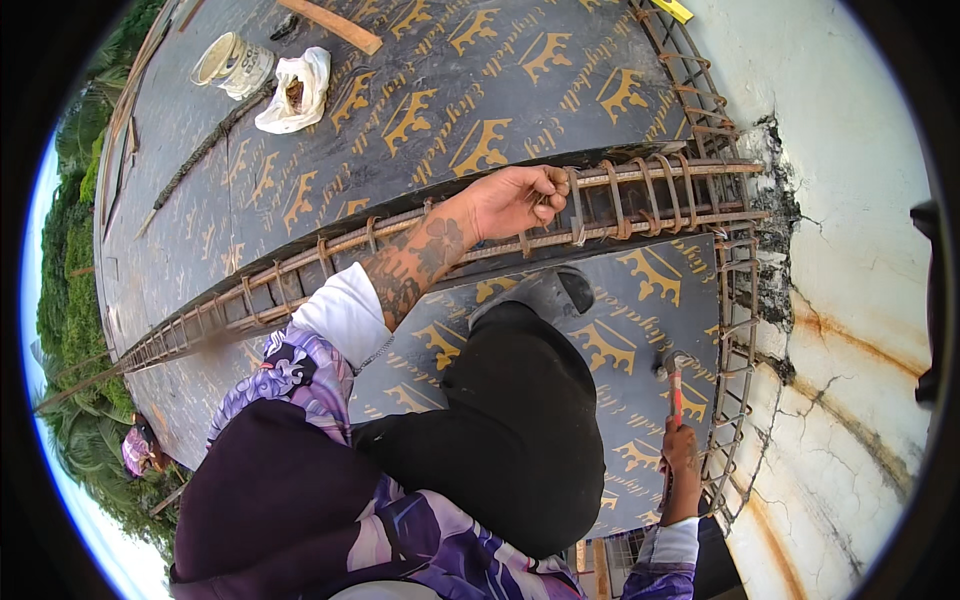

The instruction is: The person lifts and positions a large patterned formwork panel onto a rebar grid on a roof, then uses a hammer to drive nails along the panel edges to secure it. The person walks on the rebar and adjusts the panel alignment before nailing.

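My left hand (520,203) reaches over a long beam cage of rusty rebar (655,224) with stirrups around it. Its fingers are curled together beside a stirrup, and anything pinched between them is too small to make out. On the right, my right hand (681,450) grips a hammer (677,388) by its red handle. The hammer's metal head points away from me, over a dark plywood panel (520,290) printed with gold crowns. My bent knee and a grey shoe (565,292) are between the two hands.
A second rebar cage (738,325) runs along a cracked, rust-stained white wall (850,330) on the right. Beyond the beam, a white bucket (240,65), a plastic bag (296,92) and a wooden strip (335,24) lie on more panels. Another person (140,448) is at far left, near trees.
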A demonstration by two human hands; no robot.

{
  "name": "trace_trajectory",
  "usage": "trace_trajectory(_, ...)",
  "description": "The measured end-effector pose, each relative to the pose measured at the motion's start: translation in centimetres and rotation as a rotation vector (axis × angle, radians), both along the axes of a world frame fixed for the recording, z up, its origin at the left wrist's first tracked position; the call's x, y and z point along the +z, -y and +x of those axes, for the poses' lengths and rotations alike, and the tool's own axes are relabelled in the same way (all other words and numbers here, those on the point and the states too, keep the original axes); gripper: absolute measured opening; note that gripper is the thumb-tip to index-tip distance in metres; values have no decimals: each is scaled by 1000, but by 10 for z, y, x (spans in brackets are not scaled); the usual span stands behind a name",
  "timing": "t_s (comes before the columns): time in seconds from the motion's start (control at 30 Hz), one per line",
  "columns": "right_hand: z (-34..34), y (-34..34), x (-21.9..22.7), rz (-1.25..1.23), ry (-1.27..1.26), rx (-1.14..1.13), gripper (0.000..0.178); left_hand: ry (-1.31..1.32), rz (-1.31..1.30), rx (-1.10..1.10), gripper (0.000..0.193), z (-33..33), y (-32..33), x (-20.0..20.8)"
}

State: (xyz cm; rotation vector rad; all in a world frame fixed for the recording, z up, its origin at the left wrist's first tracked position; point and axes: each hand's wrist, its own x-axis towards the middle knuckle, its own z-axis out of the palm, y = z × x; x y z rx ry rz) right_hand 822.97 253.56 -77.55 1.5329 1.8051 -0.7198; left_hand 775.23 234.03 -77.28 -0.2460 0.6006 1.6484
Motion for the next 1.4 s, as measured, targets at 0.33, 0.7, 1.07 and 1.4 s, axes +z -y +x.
trace_trajectory(0.33,-32,11,-27,12,102,41,53,-274,-297,435,14,30,384,143)
trace_trajectory(0.7,-24,67,-19,-82,178,-37,49,1,-465,800,12,130,587,110)
trace_trajectory(1.07,33,29,-67,-61,247,-359,58,187,-435,746,6,110,553,35)
trace_trajectory(1.4,-16,31,-47,-118,80,-435,43,98,-558,926,7,146,548,-40)
